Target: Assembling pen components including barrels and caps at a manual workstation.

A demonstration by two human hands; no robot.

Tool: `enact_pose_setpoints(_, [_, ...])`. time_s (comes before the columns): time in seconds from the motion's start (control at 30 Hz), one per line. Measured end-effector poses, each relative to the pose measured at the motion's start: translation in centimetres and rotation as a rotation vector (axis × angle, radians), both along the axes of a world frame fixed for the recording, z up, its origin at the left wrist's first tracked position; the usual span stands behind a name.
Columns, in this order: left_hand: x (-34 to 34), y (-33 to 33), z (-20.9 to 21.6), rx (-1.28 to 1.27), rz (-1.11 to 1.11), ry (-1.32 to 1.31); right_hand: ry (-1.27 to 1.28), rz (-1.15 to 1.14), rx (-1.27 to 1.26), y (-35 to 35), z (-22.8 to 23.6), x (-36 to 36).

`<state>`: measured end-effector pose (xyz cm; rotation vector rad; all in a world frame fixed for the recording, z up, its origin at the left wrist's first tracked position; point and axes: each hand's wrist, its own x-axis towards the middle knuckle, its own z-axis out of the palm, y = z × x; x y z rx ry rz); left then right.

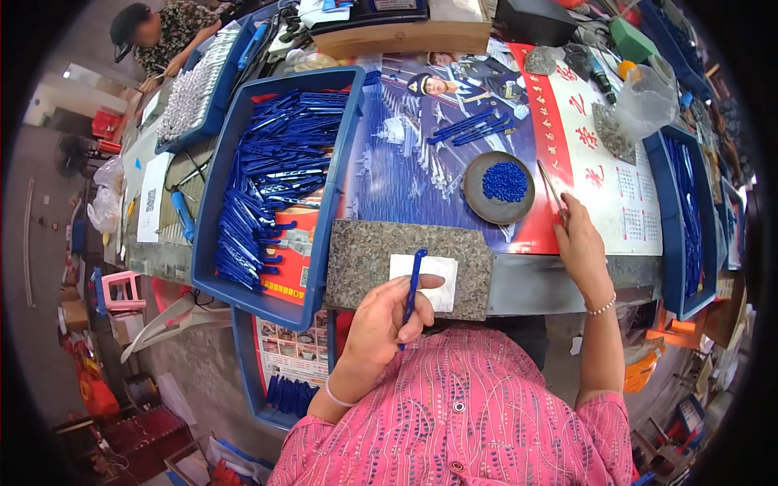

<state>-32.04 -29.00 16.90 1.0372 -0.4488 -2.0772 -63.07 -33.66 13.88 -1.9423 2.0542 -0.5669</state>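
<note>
My left hand [374, 324] is closed around a slim, glossy blue rod-like piece [413, 293] with a rounded top end, held upright above a stone slab. Behind it on the slab [348, 251] lies a folded white paper [444, 279]. My right hand [582, 247] grips a pair of tweezers [551, 188], their tips pointing away from me. Just left of the tweezers sits a round grey dish [478, 209] with a pile of small blue beads [504, 181] in it. The tweezers are outside the dish's rim.
A large blue tray [204, 235] of similar blue pieces [279, 154] stands at the left. Several loose blue pieces [474, 128] lie on the poster behind the dish. Another blue tray [673, 243] is at the right edge. Across the far left, a person [174, 40] sits.
</note>
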Motion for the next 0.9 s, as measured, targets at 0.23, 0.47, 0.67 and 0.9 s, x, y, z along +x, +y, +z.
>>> enact_pose_setpoints(0.23, [0.0,0.5,0.1,0.057,-0.027,0.082,0.173,-0.038,-0.043,1.3,-0.1,-2.5])
enact_pose_setpoints(0.47, [-1.8,0.8,0.0,-0.152,-0.093,-0.242,0.359,0.05,0.189,2.0,-0.7,-4.0])
enact_pose_setpoints(0.67, [-2.7,1.2,-0.2,-0.255,-0.117,-0.364,0.114,0.172,0.087,1.1,0.9,-5.4])
enact_pose_setpoints(0.9, [-3.1,1.0,-0.5,-0.203,-0.085,-0.312,-1.088,-0.038,0.24,4.7,5.0,-0.2])
